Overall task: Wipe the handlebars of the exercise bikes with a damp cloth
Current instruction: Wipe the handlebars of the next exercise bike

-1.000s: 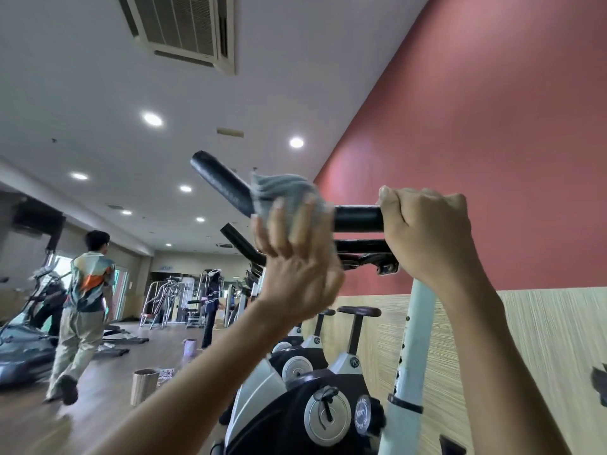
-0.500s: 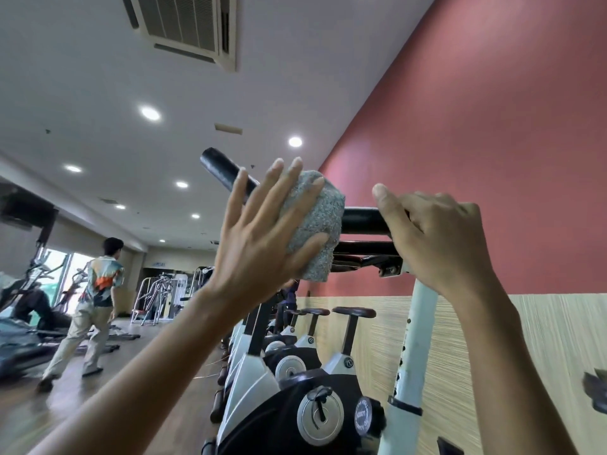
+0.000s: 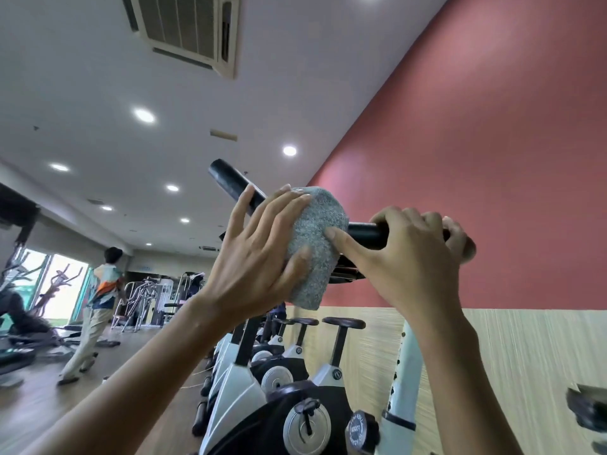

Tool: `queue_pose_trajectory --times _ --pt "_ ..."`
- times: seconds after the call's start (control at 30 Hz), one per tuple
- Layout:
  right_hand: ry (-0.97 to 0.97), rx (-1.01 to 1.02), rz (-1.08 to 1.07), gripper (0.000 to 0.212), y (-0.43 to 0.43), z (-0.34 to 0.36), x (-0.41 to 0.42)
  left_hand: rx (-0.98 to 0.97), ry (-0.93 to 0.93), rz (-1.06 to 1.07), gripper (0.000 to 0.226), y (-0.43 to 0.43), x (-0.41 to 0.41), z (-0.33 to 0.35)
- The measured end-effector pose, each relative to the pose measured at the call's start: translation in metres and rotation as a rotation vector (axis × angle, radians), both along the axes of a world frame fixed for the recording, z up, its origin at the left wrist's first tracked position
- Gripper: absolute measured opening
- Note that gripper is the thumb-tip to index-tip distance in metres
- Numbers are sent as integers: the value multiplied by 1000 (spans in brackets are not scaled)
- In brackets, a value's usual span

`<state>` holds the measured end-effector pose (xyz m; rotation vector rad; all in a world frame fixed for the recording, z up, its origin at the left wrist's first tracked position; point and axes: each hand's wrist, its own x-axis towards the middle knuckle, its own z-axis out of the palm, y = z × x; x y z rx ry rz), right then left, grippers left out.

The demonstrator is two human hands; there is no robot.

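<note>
Red wall (image 3: 476, 159) rises ahead of me above a band of pale wood panelling (image 3: 532, 356). My left hand (image 3: 259, 257) lies flat against the grey cloth (image 3: 317, 238), fingers nearly straight and spread over its top, thumb laid on its near face. It presses the cloth onto the black handlebar (image 3: 366, 234) without closing into a fist. The cloth is draped over the bar at its bend, and its lower end hangs free below my thumb.

My right hand (image 3: 417, 257) grips the same bar just beside the cloth. Its fingers are curled over the top and the index finger is stretched out so the tip touches the cloth's edge. Past my left hand the bar angles up and away to its open end.

Below my right wrist the bike's white post (image 3: 404, 372) drops to the black housing, where a round knob (image 3: 359, 428) sits. More exercise bikes (image 3: 279, 366) stand in a row along the panelling, their saddles (image 3: 343, 322) up on black stems.

Off to the left, well apart from me, a person (image 3: 98, 310) in a patterned shirt strides across the wooden floor (image 3: 33, 415) — beyond them are other machines and a bright window. Overhead hang an air-conditioning unit (image 3: 187, 31) and round ceiling lights (image 3: 144, 115).
</note>
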<state>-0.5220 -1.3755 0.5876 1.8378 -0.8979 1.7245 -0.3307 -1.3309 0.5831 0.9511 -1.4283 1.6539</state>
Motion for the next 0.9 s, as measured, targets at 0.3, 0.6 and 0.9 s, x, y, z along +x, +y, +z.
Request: queue_pose_trajectory --times 0.3,0.6,0.9 --pt "-51 -574 99 29 -1 -16 37 3 55 76 50 23 45 25" --pt "-155 -464 -29 42 2 -24 85 -3 11 79 43 26 49 26" --pt "-378 -531 -236 45 -50 -37 64 -23 90 25 40 20 28 20"
